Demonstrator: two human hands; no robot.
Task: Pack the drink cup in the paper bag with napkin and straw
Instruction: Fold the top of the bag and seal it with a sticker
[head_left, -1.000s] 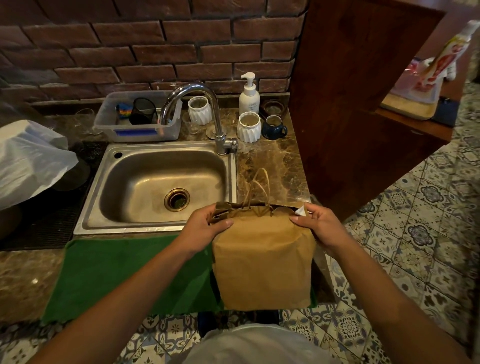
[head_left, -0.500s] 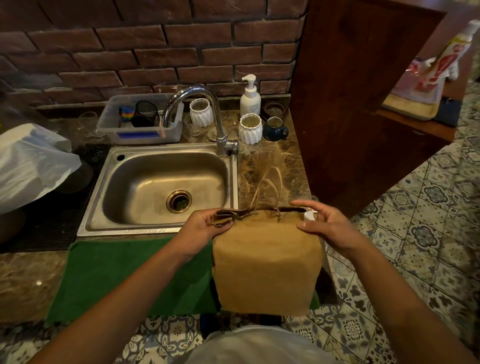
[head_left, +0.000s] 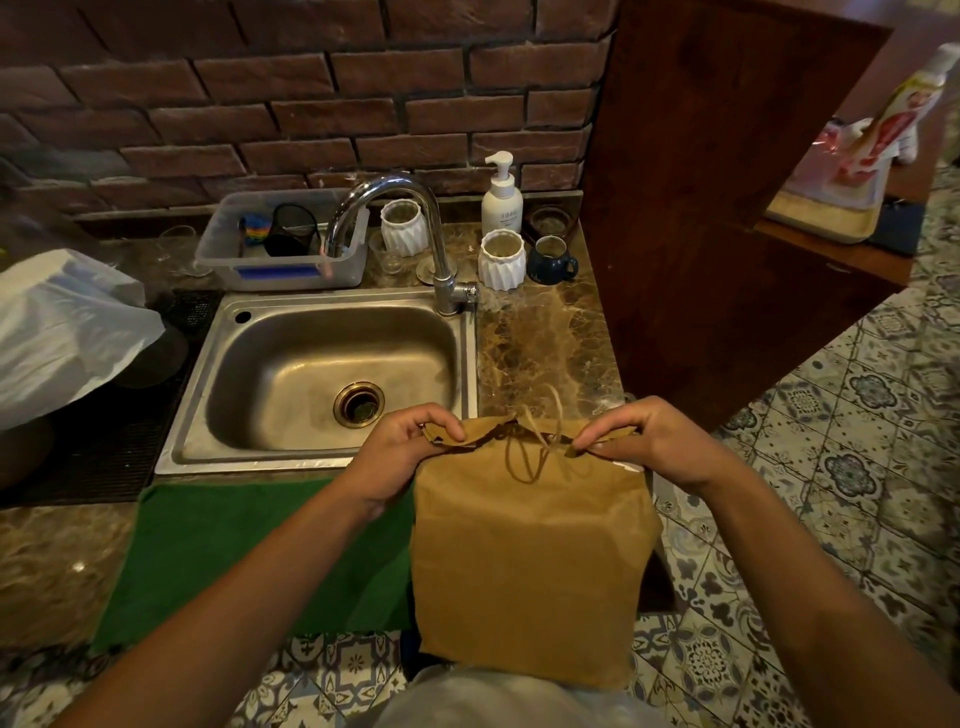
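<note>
A brown paper bag (head_left: 530, 561) stands at the counter's front edge, partly on a green mat (head_left: 260, 551). Its top is folded flat and its twine handles (head_left: 540, 441) lie over the fold. My left hand (head_left: 400, 447) pinches the folded top at the left corner. My right hand (head_left: 649, 441) pinches it at the right corner, where a sliver of white napkin (head_left: 623, 465) pokes out. The cup and straw are hidden inside the bag.
A steel sink (head_left: 332, 374) with a tap (head_left: 415, 228) lies behind the bag. White ribbed cups (head_left: 501, 260), a soap pump (head_left: 501, 197), a dark mug (head_left: 550, 260) and a plastic tub (head_left: 285, 249) line the brick wall. A white plastic bag (head_left: 62, 322) sits left; a wooden panel (head_left: 727, 208) stands right.
Both hands have pressed the bag's top down into a flat fold. The handles, upright before, now lie over the front. My right hand turned over onto the corner.
</note>
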